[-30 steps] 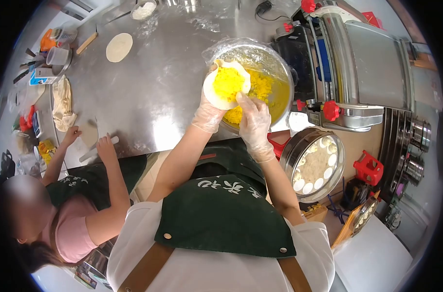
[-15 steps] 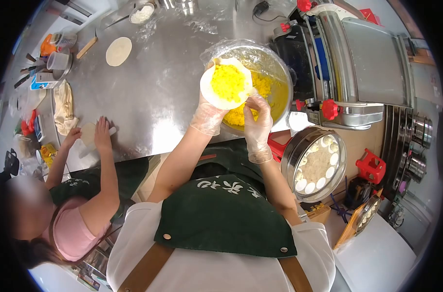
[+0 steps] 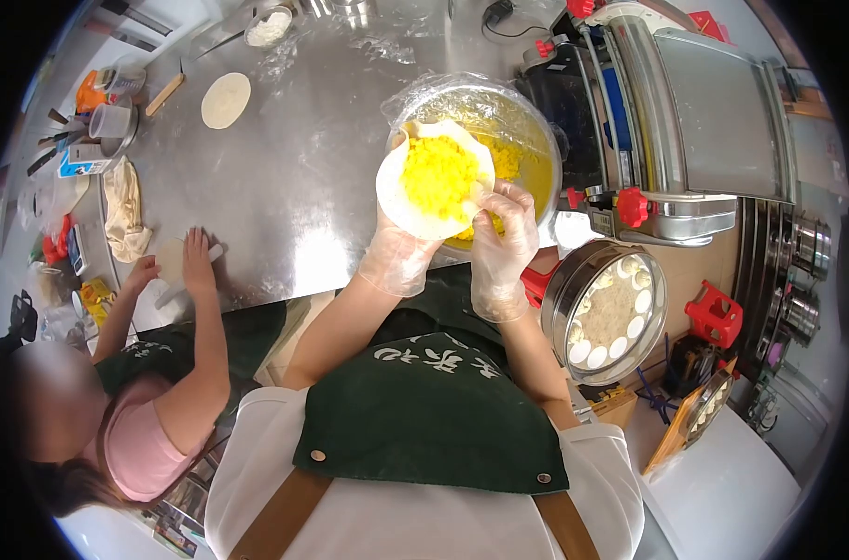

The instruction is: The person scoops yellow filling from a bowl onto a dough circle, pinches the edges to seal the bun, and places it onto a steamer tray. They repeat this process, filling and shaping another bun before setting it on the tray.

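A round dough wrapper [image 3: 399, 207] heaped with yellow crumbly filling [image 3: 438, 175] rests on my left hand [image 3: 394, 257], which supports it from below. Most of that hand's fingers are hidden under the dough. My right hand [image 3: 504, 233] pinches the wrapper's right edge between thumb and fingers. Both hands wear clear plastic gloves. Just behind the wrapper stands a large metal bowl [image 3: 552, 149] holding more yellow filling, with clear plastic film [image 3: 443, 89] over its far rim.
On the left, a co-worker's hands [image 3: 198, 261] press a rolling pin [image 3: 216, 252] on dough. A flat dough round [image 3: 226, 101] lies on the steel table [image 3: 303, 121]. To the right are a dough roller machine [image 3: 723, 121] and a steamer [image 3: 560, 322] holding several small pieces.
Both hands have come closer to my body with the filled wrapper, lower in view. My right hand's fingers now pinch its edge.
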`<state>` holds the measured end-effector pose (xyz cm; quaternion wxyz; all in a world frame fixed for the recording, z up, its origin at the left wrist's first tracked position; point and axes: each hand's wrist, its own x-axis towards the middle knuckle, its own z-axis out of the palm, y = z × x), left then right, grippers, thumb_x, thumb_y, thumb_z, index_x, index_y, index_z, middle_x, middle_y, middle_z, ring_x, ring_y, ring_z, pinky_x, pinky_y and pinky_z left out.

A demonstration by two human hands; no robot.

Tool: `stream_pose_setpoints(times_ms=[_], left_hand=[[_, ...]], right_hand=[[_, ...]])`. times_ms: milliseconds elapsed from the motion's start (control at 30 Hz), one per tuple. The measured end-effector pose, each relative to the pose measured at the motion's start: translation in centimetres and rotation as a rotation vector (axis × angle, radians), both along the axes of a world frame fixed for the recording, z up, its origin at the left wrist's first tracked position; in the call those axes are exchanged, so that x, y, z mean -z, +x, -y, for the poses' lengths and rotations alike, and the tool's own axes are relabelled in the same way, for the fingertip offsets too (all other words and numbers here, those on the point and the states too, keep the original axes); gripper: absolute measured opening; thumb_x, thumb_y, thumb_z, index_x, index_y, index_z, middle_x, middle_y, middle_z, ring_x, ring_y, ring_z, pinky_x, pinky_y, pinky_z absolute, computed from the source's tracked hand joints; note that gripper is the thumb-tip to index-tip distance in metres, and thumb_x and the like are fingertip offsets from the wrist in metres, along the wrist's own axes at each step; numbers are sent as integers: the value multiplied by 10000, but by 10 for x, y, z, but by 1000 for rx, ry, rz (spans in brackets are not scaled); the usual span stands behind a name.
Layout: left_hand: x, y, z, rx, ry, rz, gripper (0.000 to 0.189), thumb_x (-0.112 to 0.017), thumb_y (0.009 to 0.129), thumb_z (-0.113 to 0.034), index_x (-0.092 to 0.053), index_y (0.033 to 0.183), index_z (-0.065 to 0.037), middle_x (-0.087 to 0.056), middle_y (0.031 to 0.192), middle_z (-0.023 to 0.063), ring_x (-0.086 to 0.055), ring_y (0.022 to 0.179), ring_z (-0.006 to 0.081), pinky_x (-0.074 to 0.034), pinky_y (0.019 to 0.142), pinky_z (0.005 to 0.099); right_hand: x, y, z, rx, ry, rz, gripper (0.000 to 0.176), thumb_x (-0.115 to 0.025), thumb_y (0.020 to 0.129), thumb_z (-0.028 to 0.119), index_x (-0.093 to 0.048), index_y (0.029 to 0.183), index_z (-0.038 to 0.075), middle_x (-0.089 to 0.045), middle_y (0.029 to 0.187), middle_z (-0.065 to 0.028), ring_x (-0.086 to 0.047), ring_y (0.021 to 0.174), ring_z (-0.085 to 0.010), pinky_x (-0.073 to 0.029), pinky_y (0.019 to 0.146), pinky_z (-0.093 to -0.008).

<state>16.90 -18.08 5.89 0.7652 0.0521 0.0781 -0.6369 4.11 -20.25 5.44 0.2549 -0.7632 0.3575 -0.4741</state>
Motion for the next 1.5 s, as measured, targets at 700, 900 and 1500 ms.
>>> stream_pose_setpoints(times_ms=[700,900,1500], left_hand=[[-6,3,-20,4,65,-70,499,-429,1034,-460,-564,1305,-64,-643,1246,152,-626,1135,312,-536,964,455],[-13,4,-24,6,140,105,438,-501,1010,-419,-548,1306,-100,-632,1252,114,-630,1132,272,-518,985,440],[2,5,-20,164,51,44,552,-453,1022,-474,-481,1408,-82,-527,1409,191,-518,1292,365,-446,1090,483]], right_hand=[[-43,4,-5,-68,99,-97,370,-742,729,-96,-671,1060,53,-705,931,-133,-700,837,-272,-560,722,-332],[-44,5,-7,-112,229,16,368,-737,746,-95,-685,1076,58,-708,903,-125,-705,790,-254,-563,704,-321],[-57,-12,10,-207,169,-208,399,-721,749,-69,-675,1102,112,-682,896,-116,-698,802,-277,-554,683,-352]])
